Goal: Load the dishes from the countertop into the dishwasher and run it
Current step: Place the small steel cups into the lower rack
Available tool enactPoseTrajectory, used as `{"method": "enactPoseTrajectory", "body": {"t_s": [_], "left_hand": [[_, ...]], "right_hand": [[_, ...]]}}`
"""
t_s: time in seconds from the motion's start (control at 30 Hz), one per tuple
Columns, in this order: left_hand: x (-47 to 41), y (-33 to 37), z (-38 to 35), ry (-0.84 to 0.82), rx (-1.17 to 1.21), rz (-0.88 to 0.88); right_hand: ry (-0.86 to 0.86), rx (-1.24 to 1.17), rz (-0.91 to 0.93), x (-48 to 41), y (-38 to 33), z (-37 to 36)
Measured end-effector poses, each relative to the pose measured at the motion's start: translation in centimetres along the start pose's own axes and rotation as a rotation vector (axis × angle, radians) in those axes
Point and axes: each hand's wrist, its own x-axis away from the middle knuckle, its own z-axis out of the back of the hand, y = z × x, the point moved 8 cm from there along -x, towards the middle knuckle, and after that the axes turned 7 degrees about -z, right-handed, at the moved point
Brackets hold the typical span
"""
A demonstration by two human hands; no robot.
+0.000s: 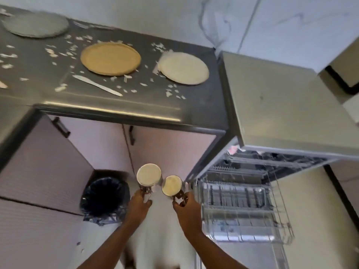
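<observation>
Two cups are held low in the centre of the frame, one in each hand. The left cup (149, 174) is gripped by its handle in the left hand (138, 201), the fingers being curled round the handle. The right cup (172, 185) is gripped in the same way by the right hand (187, 207), its fingers clenched on the handle. Both cups are seen from above, rims upward and pale cream inside. They are held just beside each other; whether they touch cannot be told.

At the lower right, the dishwasher (252, 162) is seen open, and a wire rack (242, 212) is drawn out just to the right of the right hand. No dishes can be made out in the rack.

Across the upper left and centre, the dark table (174, 107) is seen. Three plates are laid flat on it, well apart from one another: a grey plate (36, 24) at the upper left, a tan plate (110, 58) near the middle, and a white plate (183, 67) towards the table's right end. A pale knife (97, 85) is laid just below the tan plate, and white scraps (60, 87) are scattered over much of the surface.

Below the table, pale cupboard doors (93, 144) with dark handles are shown. A bin (105, 195) lined with a dark bag is set at the lower left, beside the left hand.
</observation>
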Motion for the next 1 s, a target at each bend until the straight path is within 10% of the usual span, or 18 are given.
{"method": "enactPoseTrajectory", "body": {"t_s": [0.47, 0.7, 1.0], "left_hand": [[-0.6, 3.3, -22.3, -0.321, -0.29, -0.109], [-8.0, 5.6, -34.6, -0.542, -0.518, -0.276], [-18.4, 4.7, -52.3, -0.689, -0.666, -0.457]], "right_hand": [[0.138, -0.161, -0.512, -3.7, 23.3, 8.3], [0.27, -0.788, -0.887, -10.0, 33.5, 8.8], [0.335, -1.16, -0.924, -24.5, 42.5, 6.9]]}}
